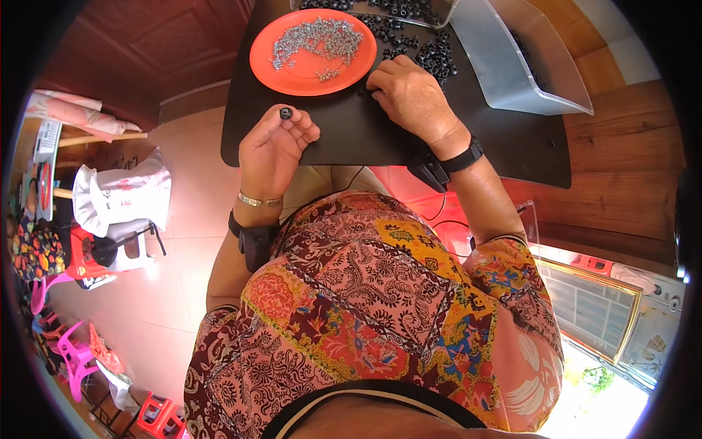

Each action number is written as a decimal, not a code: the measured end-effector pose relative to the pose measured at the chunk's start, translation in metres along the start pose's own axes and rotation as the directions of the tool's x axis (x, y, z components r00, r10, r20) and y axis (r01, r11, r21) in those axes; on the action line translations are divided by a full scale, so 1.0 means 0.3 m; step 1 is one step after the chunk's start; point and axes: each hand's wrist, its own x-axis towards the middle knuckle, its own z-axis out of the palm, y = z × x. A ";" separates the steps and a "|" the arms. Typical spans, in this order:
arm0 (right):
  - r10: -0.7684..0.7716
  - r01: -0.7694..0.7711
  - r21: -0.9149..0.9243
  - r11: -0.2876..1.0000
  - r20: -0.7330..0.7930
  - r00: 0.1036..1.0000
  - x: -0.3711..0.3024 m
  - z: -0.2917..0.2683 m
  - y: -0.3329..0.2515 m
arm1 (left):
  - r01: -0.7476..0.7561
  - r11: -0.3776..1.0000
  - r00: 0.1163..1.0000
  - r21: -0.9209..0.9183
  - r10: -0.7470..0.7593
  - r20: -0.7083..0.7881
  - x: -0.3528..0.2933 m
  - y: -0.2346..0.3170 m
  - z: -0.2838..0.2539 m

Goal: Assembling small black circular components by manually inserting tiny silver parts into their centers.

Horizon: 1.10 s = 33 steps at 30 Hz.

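Note:
My left hand (pixel 273 143) is raised over the near edge of a black table (pixel 351 132), its fingertips pinched on a small black ring-shaped part (pixel 286 113). My right hand (pixel 409 91) rests palm down on the table, its fingers reaching into a loose heap of the same small black parts (pixel 431 51). An orange plate (pixel 292 69) just left of that hand holds a pile of small silvery screws (pixel 318 36). Both wrists wear black bands.
A clear plastic bin (pixel 512 66) stands at the table's right, another clear tray (pixel 409 11) with black parts at the far edge. Left on the tiled floor are a stool with a white bag (pixel 121 194), pink and red plastic stools (pixel 73 358), and wooden doors behind.

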 end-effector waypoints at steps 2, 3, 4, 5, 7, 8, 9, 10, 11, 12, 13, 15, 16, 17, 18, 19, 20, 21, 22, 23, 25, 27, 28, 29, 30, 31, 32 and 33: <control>0.013 -0.013 0.004 1.000 0.011 1.000 0.003 0.009 0.009 | 0.003 1.000 1.000 -0.005 -0.003 0.010 0.002 0.000 -0.001; 0.024 -0.025 0.008 1.000 0.022 0.999 0.005 0.015 0.015 | 0.003 1.000 1.000 -0.004 -0.003 0.010 0.002 0.001 0.000; 0.025 -0.025 0.008 1.000 0.020 0.999 0.005 0.021 0.019 | 0.002 1.000 1.000 0.004 -0.002 0.006 0.001 0.001 0.002; 0.030 -0.030 0.009 0.999 0.020 0.999 0.005 0.027 0.022 | 0.000 1.000 1.000 0.012 0.000 0.003 0.001 0.002 0.003; 0.033 -0.034 0.011 0.999 0.019 0.999 0.007 0.030 0.022 | 0.000 1.000 1.000 0.010 0.000 0.005 0.003 0.001 0.001; 0.024 -0.025 0.012 1.000 0.014 1.000 0.008 0.030 0.022 | 0.000 1.000 1.000 0.007 0.000 0.008 0.003 0.002 0.000; 0.016 -0.016 0.013 1.000 0.008 1.000 0.008 0.030 0.022 | 0.000 1.000 1.000 0.008 0.000 0.008 0.003 0.001 0.000; 0.016 -0.016 0.013 1.000 0.006 1.000 0.009 0.032 0.023 | -0.002 1.000 1.000 0.012 0.001 0.001 0.003 0.002 0.001; 0.009 -0.009 -0.002 1.000 0.015 1.000 0.010 0.035 0.025 | -0.003 1.000 1.000 0.016 0.003 -0.006 0.002 0.002 0.002; 0.003 -0.003 -0.018 1.000 0.021 1.000 0.012 0.038 0.027 | -0.005 1.000 1.000 0.018 0.005 -0.003 0.003 0.002 0.003; 0.003 -0.002 -0.020 1.000 0.017 1.000 0.011 0.041 0.031 | -0.003 1.000 1.000 0.018 0.003 -0.010 0.003 0.002 0.003; 0.004 -0.002 0.047 0.999 -0.043 0.999 0.009 0.044 0.045 | -0.006 1.000 1.000 0.022 0.006 -0.014 0.004 0.001 0.003; 0.001 0.001 0.046 0.999 -0.049 0.999 0.010 0.041 0.048 | -0.002 1.000 1.000 0.018 0.002 -0.016 0.003 0.000 0.003; 0.058 -0.046 0.135 0.990 -0.090 0.994 0.010 0.036 0.051 | 0.003 1.000 1.000 0.015 -0.002 -0.019 0.003 -0.001 0.003; 0.120 -0.090 0.224 0.971 -0.125 0.985 0.008 0.031 0.055 | 0.001 1.000 1.000 0.019 0.000 -0.015 0.002 -0.002 0.004; 0.120 -0.089 0.222 0.971 -0.131 0.984 0.009 0.034 0.071 | 0.000 1.000 1.000 0.020 0.001 -0.016 0.001 -0.003 0.005; 0.170 -0.131 0.270 0.954 -0.126 0.977 0.012 0.043 0.094 | -0.001 1.000 1.000 0.020 0.001 -0.017 0.001 -0.003 0.005; 0.220 -0.173 0.317 0.933 -0.118 0.968 0.018 0.041 0.102 | -0.002 1.000 1.000 0.023 0.002 -0.013 0.000 -0.003 0.005; 0.220 -0.172 0.316 0.933 -0.123 0.968 0.018 0.037 0.103 | -0.005 1.000 1.000 0.016 0.005 -0.006 -0.001 -0.003 0.005; 0.310 -0.261 0.372 0.891 -0.077 0.948 0.018 0.028 0.099 | -0.007 1.000 1.000 0.009 0.007 0.002 -0.002 -0.002 0.005; 0.389 -0.341 0.423 0.840 -0.030 0.921 0.020 0.026 0.107 | -0.010 1.000 1.000 0.013 0.010 0.000 -0.003 -0.006 0.001; 0.430 -0.322 0.876 0.359 0.151 0.890 0.020 0.033 0.112 | -0.010 1.000 1.000 0.018 0.010 -0.003 0.000 -0.006 0.001; 0.430 -0.318 0.878 0.359 0.147 0.891 0.023 0.023 0.106 | -0.007 1.000 1.000 0.026 0.007 -0.002 0.002 -0.005 0.002; 0.396 -0.303 0.922 0.242 0.192 0.898 0.021 0.005 0.098 | -0.003 0.999 1.000 0.035 0.003 -0.001 0.003 -0.004 0.003; 0.355 -0.290 0.950 0.119 0.232 0.906 0.022 -0.016 0.084 | -0.004 0.999 1.000 0.039 0.004 -0.001 0.002 -0.004 0.002; 0.353 -0.287 0.951 0.117 0.230 0.907 0.028 -0.033 0.070 | -0.007 0.999 1.000 0.039 0.007 -0.004 0.001 -0.004 0.002; 0.330 -0.264 0.964 -0.013 0.253 0.909 0.036 -0.048 0.053 | -0.010 0.999 1.000 0.040 0.011 -0.007 0.000 -0.003 0.000; 0.307 -0.239 0.960 -0.144 0.273 0.912 0.037 -0.055 0.038 | -0.009 0.999 1.000 0.043 0.009 -0.007 0.001 -0.005 -0.001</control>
